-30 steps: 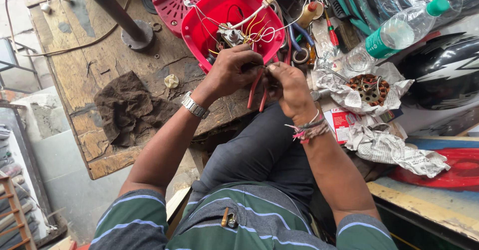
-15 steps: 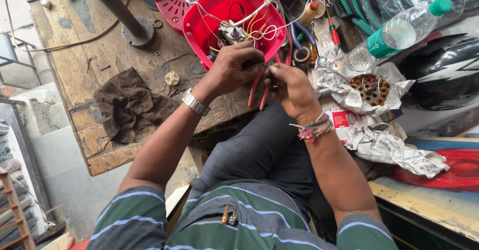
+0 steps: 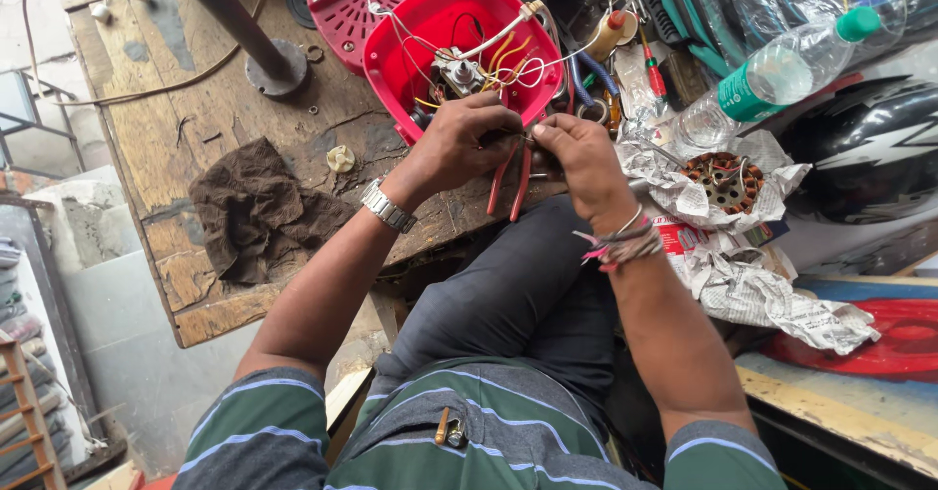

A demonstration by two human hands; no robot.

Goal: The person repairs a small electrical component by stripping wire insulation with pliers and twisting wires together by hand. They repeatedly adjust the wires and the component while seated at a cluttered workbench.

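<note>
A red plastic housing (image 3: pixel 430 36) lies open on the wooden workbench (image 3: pixel 186 128), with a small metal part and several coloured wires (image 3: pixel 498 60) inside. My left hand (image 3: pixel 459 143) and my right hand (image 3: pixel 576 158) meet at its near rim, fingers closed around a pair of red-handled pliers (image 3: pixel 513 177) whose handles hang down between them. Which hand carries the pliers is hard to tell; both touch them. The wires run toward my fingers. A metal watch sits on my left wrist, thread bands on the right.
A dark rag (image 3: pixel 254 212) lies on the bench at left, beside a black pole on a round base (image 3: pixel 274 65). A motor winding (image 3: pixel 723 179) rests on crumpled newspaper at right, near a plastic bottle (image 3: pixel 772 85), a screwdriver (image 3: pixel 653 70) and a black helmet (image 3: pixel 870 148).
Both hands stay together at the housing's rim with the pliers; the fingers have shifted only slightly. The view has drifted a little.
</note>
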